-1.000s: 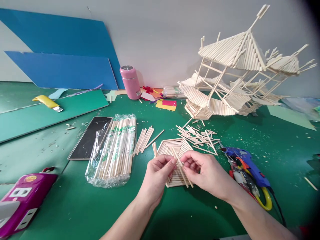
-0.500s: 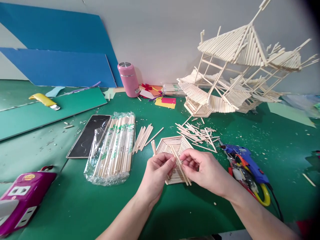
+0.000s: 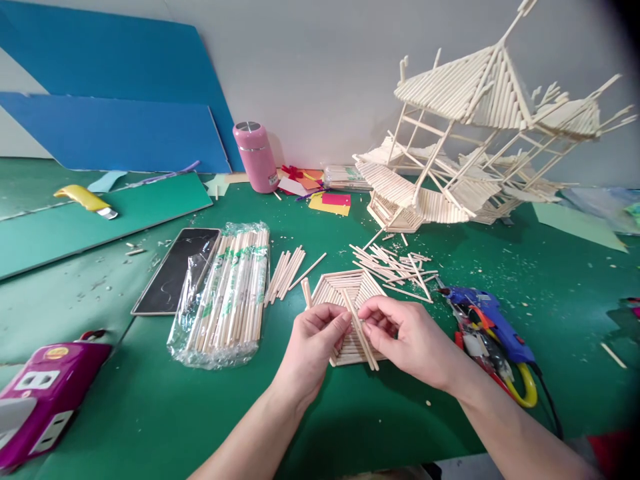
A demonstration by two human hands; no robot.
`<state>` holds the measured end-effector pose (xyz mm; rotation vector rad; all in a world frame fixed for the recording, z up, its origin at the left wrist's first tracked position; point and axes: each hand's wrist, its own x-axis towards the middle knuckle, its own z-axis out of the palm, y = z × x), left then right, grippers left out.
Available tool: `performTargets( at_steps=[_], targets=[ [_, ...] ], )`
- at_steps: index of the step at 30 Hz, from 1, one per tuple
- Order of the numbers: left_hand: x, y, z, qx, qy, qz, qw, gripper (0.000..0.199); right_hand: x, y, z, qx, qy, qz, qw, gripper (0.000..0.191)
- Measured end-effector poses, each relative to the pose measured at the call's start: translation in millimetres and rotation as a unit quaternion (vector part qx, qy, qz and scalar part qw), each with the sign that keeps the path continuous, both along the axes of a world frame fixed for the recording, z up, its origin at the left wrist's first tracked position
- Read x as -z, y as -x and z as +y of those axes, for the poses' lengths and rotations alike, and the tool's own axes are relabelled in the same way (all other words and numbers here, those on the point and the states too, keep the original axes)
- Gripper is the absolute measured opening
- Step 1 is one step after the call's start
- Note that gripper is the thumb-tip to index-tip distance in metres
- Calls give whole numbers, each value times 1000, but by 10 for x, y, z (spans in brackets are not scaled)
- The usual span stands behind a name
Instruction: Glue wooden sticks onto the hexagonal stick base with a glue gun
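Pinches two slim pale wooden sticks (image 3: 369, 351) between closed thumb and fingers of bare left hand (image 3: 316, 335); curls fingers of bare right hand (image 3: 400, 328) against them, cannot tell if gripping. Holds them over hexagonal pale wooden-stick panel (image 3: 371, 287) on green tabletop (image 3: 390, 427), left of blue glue gun (image 3: 493, 320).

My view is bright and evenly lit, with soft shadow under my forearms and glints on the plastic wrap (image 3: 220, 300). The wide lens seems to stretch the edges, and the upper right corner falls to black.
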<state>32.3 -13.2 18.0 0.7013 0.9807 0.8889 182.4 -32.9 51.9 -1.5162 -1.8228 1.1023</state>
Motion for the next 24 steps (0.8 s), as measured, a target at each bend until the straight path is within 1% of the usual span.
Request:
performTargets(
  at_steps=[2,5,8,10,14,21,24],
  targets=[
    [-2,5,2,6,12,-20,1000,15,-5,-7,8,-2,-10,10,1000,10],
    [-8,9,2,36,30,-56,997,16,3,-14,34,5,-15,39,999,12],
    [-17,7,-3,54,32,-58,996,17,32,-12,66,26,-13,73,997,15],
    [-26,2,-10,57,23,-42,997,18,55,-3,84,34,-6,85,996,18],
    [-44,-3,-32,69,-14,-7,998,21,81,27,96,48,0,76,996,18],
    [-79,6,-55,68,-66,30,995,17,40,66,60,55,-33,72,995,15],
    [-77,16,-46,71,-85,30,993,20,27,71,42,67,-55,77,993,14]
  ],
)
